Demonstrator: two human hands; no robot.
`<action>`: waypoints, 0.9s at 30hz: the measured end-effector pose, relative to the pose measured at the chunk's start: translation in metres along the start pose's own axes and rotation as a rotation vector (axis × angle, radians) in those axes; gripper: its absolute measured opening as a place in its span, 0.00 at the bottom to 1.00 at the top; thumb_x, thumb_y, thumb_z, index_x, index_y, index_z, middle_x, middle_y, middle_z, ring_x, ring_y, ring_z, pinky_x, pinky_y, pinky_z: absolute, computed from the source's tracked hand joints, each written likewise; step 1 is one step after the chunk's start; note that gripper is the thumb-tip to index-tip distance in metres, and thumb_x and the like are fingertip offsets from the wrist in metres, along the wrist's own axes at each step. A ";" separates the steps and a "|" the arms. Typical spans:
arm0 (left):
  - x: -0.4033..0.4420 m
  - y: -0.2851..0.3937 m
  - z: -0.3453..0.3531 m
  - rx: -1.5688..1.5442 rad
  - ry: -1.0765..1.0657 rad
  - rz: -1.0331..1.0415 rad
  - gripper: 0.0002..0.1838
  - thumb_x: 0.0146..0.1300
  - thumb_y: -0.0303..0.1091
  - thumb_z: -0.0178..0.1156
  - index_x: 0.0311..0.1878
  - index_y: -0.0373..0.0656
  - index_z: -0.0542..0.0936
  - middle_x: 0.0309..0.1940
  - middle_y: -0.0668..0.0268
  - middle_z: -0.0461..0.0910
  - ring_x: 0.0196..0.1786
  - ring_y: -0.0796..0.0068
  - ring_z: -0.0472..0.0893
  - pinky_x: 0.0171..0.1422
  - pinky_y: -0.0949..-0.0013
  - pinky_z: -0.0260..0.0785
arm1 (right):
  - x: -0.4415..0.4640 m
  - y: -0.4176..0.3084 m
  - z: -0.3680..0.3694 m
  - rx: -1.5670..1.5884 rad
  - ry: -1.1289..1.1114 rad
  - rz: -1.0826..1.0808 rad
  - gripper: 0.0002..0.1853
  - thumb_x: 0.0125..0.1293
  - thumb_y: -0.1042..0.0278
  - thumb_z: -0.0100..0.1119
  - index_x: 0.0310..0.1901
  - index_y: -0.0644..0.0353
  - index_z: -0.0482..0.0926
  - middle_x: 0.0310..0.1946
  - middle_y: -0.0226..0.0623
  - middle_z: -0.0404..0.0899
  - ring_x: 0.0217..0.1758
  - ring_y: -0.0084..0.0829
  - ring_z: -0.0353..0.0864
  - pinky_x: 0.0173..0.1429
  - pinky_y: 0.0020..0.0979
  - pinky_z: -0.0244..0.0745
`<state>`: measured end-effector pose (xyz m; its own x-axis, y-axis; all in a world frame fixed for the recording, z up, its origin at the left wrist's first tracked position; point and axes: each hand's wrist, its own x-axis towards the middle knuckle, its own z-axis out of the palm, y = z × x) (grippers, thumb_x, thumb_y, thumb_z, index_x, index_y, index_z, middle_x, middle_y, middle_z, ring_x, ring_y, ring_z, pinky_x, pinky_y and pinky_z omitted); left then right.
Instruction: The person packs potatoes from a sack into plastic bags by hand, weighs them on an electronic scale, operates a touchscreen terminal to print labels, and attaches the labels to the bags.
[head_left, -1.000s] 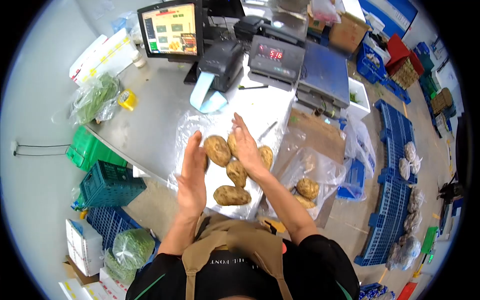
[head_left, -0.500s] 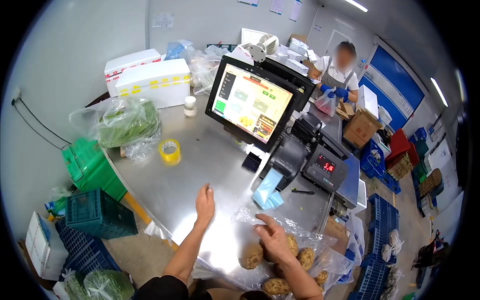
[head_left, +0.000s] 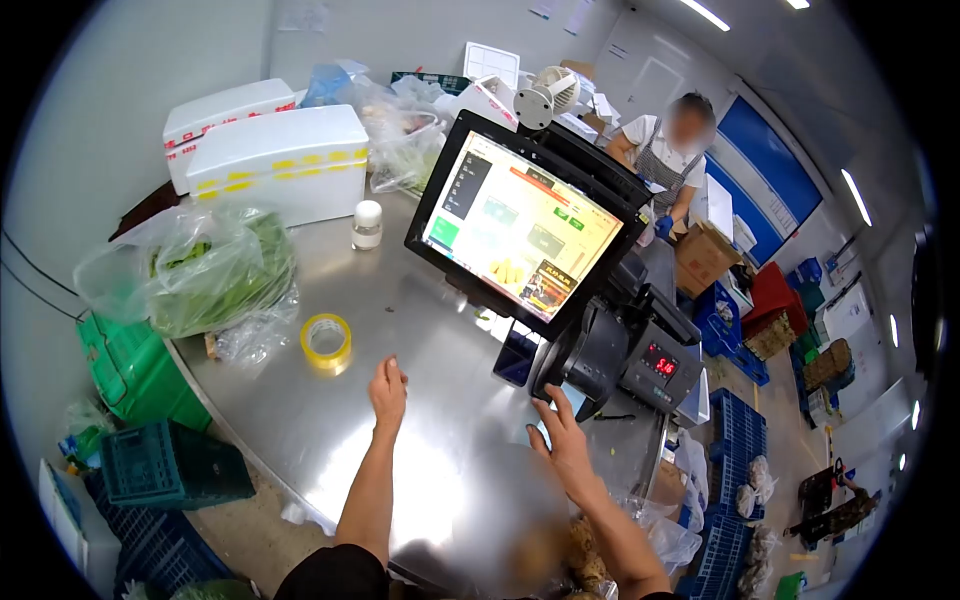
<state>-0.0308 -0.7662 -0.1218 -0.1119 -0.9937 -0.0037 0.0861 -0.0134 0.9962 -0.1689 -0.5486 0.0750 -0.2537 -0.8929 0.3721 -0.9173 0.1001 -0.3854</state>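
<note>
My left hand (head_left: pixel 388 393) hovers over the metal table (head_left: pixel 400 325), fingers loosely curled, close to the roll of yellow tape (head_left: pixel 326 342). To the right, my right hand (head_left: pixel 563 440) has its fingers apart near the black label printer (head_left: pixel 590 352), whose light blue label strip is partly hidden behind the fingers. Above both hands stands the tilted touch screen (head_left: pixel 525 225). Several potatoes (head_left: pixel 585 555) lie at the bottom edge beside my right forearm, partly cut off and blurred. The scale display (head_left: pixel 660 368) shows red digits right of the printer.
A clear bag of green vegetables (head_left: pixel 220 275), a white-capped bottle (head_left: pixel 367 225) and white foam boxes (head_left: pixel 280 160) stand at the table's left and back. A green crate (head_left: pixel 140 375) is beside it. A co-worker (head_left: pixel 665 155) stands beyond the screen.
The view has tilted up from the potatoes toward the screen. My right hand has moved from the potatoes to the printer. My left hand has moved away from them over the bare metal.
</note>
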 end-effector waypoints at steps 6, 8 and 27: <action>0.038 -0.003 0.018 0.016 0.061 0.121 0.18 0.70 0.40 0.45 0.45 0.33 0.77 0.19 0.67 0.72 0.22 0.80 0.69 0.28 0.74 0.62 | 0.076 0.021 0.040 -0.091 -0.047 -0.143 0.20 0.55 0.74 0.61 0.51 0.64 0.72 0.61 0.51 0.62 0.47 0.46 0.77 0.47 0.36 0.75; 0.042 -0.003 0.020 0.035 0.071 0.130 0.18 0.70 0.39 0.46 0.44 0.33 0.77 0.19 0.67 0.72 0.23 0.79 0.70 0.30 0.73 0.63 | 0.105 0.024 0.051 -0.124 -0.060 -0.185 0.22 0.55 0.73 0.60 0.53 0.63 0.70 0.62 0.53 0.60 0.43 0.46 0.77 0.45 0.38 0.75; 0.053 -0.003 0.025 0.211 0.061 0.096 0.17 0.68 0.39 0.49 0.42 0.32 0.78 0.19 0.63 0.74 0.24 0.77 0.75 0.32 0.72 0.67 | 0.248 0.032 0.113 -0.305 -0.002 -0.293 0.26 0.57 0.67 0.59 0.56 0.66 0.65 0.62 0.57 0.60 0.37 0.47 0.78 0.37 0.40 0.76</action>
<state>-0.0614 -0.8164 -0.1226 -0.0525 -0.9943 0.0929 -0.1156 0.0985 0.9884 -0.2261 -0.8167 0.0596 0.0320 -0.9036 0.4272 -0.9994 -0.0334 0.0043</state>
